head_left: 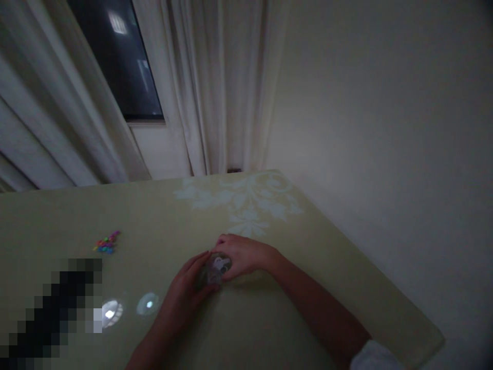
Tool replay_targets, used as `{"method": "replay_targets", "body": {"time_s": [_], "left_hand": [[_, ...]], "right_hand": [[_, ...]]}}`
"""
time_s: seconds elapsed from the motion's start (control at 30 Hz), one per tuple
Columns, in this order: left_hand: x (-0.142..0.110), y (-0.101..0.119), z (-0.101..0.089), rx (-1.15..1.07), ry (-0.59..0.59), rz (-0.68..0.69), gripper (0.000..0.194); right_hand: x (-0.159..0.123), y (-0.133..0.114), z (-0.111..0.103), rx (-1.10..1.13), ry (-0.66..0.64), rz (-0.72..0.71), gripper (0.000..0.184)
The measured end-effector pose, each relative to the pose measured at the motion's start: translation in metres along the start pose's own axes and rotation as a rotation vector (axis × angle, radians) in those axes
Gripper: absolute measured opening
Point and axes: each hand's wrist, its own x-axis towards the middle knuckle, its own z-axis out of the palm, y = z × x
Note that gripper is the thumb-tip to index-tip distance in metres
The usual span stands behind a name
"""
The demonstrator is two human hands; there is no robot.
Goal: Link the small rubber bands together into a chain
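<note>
Both of my hands are around a small see-through plastic container [216, 268] low over the table or on it; I cannot tell which. Whitish parts and a dark ring-like shape show through its clear surface. My left hand [188, 282] curls round its left and near side, thumb toward me. From the far right, my right hand [241, 253] bends its fingers over the far edge, with the thumb at the right side. The fingers partly hide the container. Further left lies a small heap of brightly coloured little pieces [106, 243], apart from both hands.
A yellowish-green table [269, 318] has a pale floral pattern [248, 200] near its far right corner. Two bright reflections show on its surface at left. A blurred-out dark shape [54, 308] covers the lower left. Curtains [231, 92], a dark window [119, 61] and a wall stand behind.
</note>
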Motion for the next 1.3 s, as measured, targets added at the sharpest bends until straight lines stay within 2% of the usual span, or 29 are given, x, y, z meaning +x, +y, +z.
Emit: {"method": "replay_targets", "body": {"time_s": [0.17, 0.33, 0.5, 0.87, 1.0, 1.13, 1.23, 1.3], "left_hand": [[0.002, 0.006, -0.003, -0.029, -0.006, -0.013, 0.060], [-0.001, 0.013, -0.001, -0.062, 0.010, 0.002, 0.056], [-0.002, 0.012, 0.001, 0.007, 0.045, 0.003, 0.056], [0.004, 0.009, 0.002, -0.128, -0.087, -0.076, 0.057], [0.007, 0.011, 0.007, -0.056, -0.035, -0.043, 0.043], [0.009, 0.005, 0.015, -0.034, 0.034, 0.029, 0.041], [0.011, 0.004, 0.017, -0.058, 0.060, 0.061, 0.039], [0.011, 0.007, 0.014, -0.097, 0.063, 0.077, 0.040]], "right_hand": [[-0.001, -0.004, -0.003, -0.065, -0.017, 0.014, 0.049], [-0.002, -0.006, -0.004, -0.093, -0.014, -0.004, 0.042], [-0.001, -0.007, -0.002, -0.093, -0.017, 0.009, 0.041], [-0.001, -0.003, 0.006, -0.066, 0.007, 0.079, 0.038], [-0.008, 0.018, 0.010, -0.107, 0.083, 0.206, 0.031], [-0.026, 0.064, -0.012, -0.110, 0.214, 0.535, 0.032], [-0.043, 0.088, -0.028, -0.118, 0.279, 0.623, 0.038], [-0.054, 0.089, -0.028, -0.115, 0.336, 0.649, 0.041]]}}
